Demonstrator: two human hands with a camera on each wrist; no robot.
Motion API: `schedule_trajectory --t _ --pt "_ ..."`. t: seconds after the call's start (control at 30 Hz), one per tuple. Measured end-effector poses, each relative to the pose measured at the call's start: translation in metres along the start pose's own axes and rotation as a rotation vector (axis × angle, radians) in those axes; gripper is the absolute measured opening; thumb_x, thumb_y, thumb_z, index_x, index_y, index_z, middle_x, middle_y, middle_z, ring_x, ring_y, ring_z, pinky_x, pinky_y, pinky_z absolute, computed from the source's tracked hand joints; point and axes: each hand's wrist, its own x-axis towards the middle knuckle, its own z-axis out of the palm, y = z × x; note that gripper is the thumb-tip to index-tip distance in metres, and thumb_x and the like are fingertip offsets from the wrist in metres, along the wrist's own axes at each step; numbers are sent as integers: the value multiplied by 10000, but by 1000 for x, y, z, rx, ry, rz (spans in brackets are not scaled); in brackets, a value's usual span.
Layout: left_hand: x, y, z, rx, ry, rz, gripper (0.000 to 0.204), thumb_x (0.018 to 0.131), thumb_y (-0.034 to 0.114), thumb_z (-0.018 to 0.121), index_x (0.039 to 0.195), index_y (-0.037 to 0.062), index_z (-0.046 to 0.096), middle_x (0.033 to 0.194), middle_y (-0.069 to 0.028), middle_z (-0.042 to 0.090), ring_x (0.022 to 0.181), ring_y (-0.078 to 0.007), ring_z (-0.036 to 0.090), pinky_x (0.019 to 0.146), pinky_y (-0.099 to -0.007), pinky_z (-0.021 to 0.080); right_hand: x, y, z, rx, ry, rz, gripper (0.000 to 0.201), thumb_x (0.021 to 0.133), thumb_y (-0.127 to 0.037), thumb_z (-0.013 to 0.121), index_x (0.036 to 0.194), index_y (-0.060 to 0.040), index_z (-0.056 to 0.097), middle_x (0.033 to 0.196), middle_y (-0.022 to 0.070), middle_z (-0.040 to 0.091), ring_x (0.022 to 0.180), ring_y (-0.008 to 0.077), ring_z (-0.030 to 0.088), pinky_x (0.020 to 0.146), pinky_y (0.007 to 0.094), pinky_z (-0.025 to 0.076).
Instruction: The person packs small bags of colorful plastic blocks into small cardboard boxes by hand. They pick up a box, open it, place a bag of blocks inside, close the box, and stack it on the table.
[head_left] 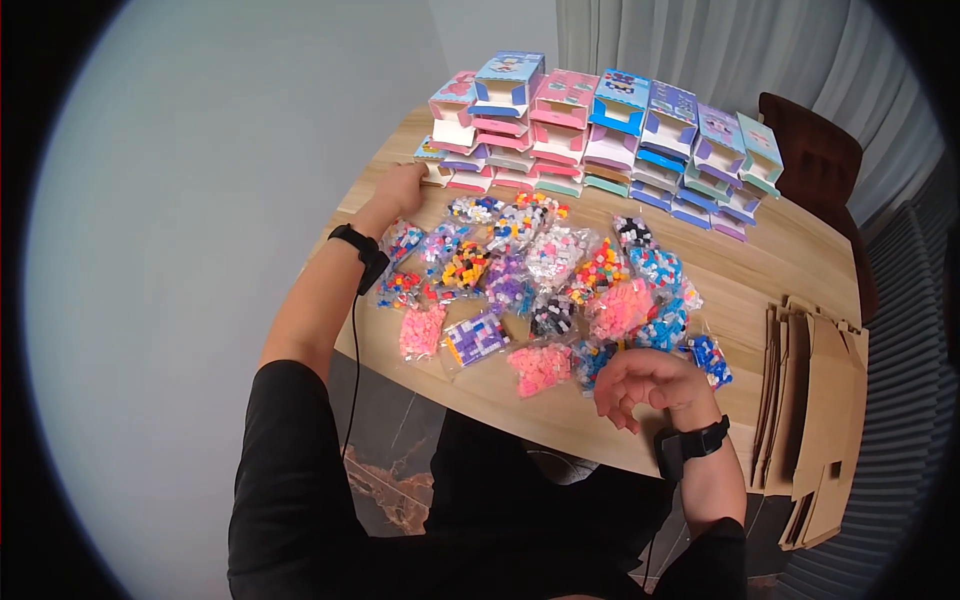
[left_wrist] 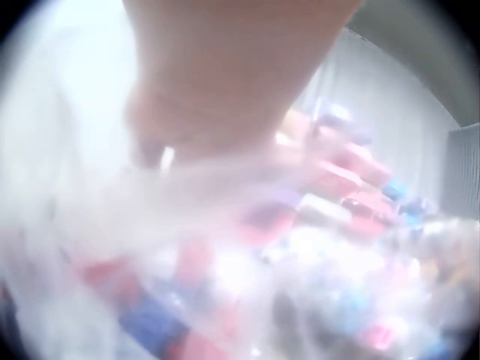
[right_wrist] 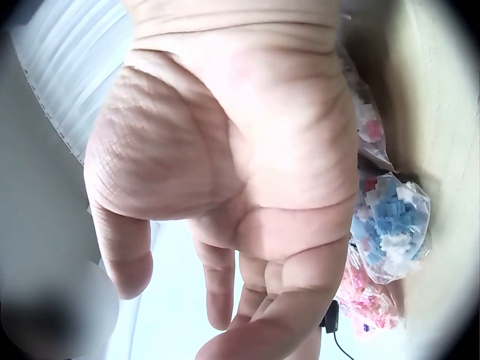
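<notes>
At the left end of the stacked boxes, my left hand [head_left: 400, 187] reaches out with its fingers at the open front of a small yellow-and-blue box [head_left: 431, 150]. Its fingertips are mostly hidden, and I cannot tell whether they grip the box. The left wrist view is blurred, with the left hand [left_wrist: 202, 97] above plastic bags. My right hand [head_left: 655, 385] hovers over the near table edge with loosely bent fingers and nothing in it. In the right wrist view its palm [right_wrist: 240, 165] shows bare, beside a bag of blue and white pieces [right_wrist: 391, 225].
Open-ended colourful boxes [head_left: 560, 120] stand stacked in rows along the back of the wooden table [head_left: 800, 265]. Several clear bags of small bricks, including pink ones [head_left: 541, 368] and a purple-and-white one [head_left: 477, 337], cover the middle. Flattened cardboard [head_left: 830, 400] lies at right, near a chair [head_left: 815, 150].
</notes>
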Motion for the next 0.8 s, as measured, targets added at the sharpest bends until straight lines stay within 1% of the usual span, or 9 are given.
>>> schedule_trajectory --t 0.03,0.13,0.23,0.33,0.43,0.53,0.63,0.73,0.8 --pt "1 0 -2 32 -39 -8 278 783 22 577 1032 108 664 1069 -120 671 1063 -343 584 913 -399 486 0 0 -1 2 -24 4 569 856 -319 694 1246 49 503 1084 187 612 853 236 645 605 314 530" --pt "-1 1 -3 15 -95 -55 207 784 39 584 943 117 690 1035 -115 682 1055 -340 588 885 -403 499 1 3 -3 -2 -43 -7 581 859 -334 692 1251 50 500 1098 186 611 860 236 646 607 308 523" --pt "-5 -3 -4 15 -47 -19 180 780 39 582 883 122 704 1038 -116 677 1037 -333 592 870 -407 504 2 3 -2 11 7 -10 589 819 -316 707 1216 71 507 1034 237 615 788 276 651 561 326 516" --pt "-14 -3 -18 77 30 14 176 774 40 591 875 122 709 1008 -112 670 1012 -326 593 873 -411 501 1 5 -2 -31 33 5 598 820 -336 702 1209 75 507 1032 233 616 793 271 654 565 319 519" --pt "-21 -15 -26 80 118 42 153 776 40 604 871 112 700 969 -102 659 991 -324 591 873 -414 497 2 3 0 -33 51 11 619 814 -356 713 1207 75 506 1033 232 617 792 266 656 567 316 522" --pt "-36 -27 -39 0 303 110 109 763 30 637 853 80 672 922 -120 640 930 -338 591 843 -419 490 3 1 -1 -6 -49 -24 545 885 -315 669 1247 54 498 1096 193 608 860 234 647 634 311 529" --pt "-56 -29 -62 -62 411 100 119 771 29 635 876 83 647 946 -118 649 970 -348 582 856 -417 486 3 1 -1 -12 -46 -45 535 878 -304 670 1238 54 501 1094 193 607 856 235 646 642 318 532" --pt "-80 -34 -81 -160 552 124 140 778 22 643 910 62 620 960 -135 653 965 -366 586 849 -432 481 3 3 -3 -1 -35 -54 530 871 -296 671 1234 52 503 1092 191 605 856 236 644 649 327 535" --pt "-98 -36 -95 -190 575 58 128 804 25 636 927 46 605 968 -138 656 940 -366 603 816 -432 494 3 2 -3 -1 -43 -56 530 872 -298 669 1238 48 502 1094 189 603 863 237 644 652 330 538"
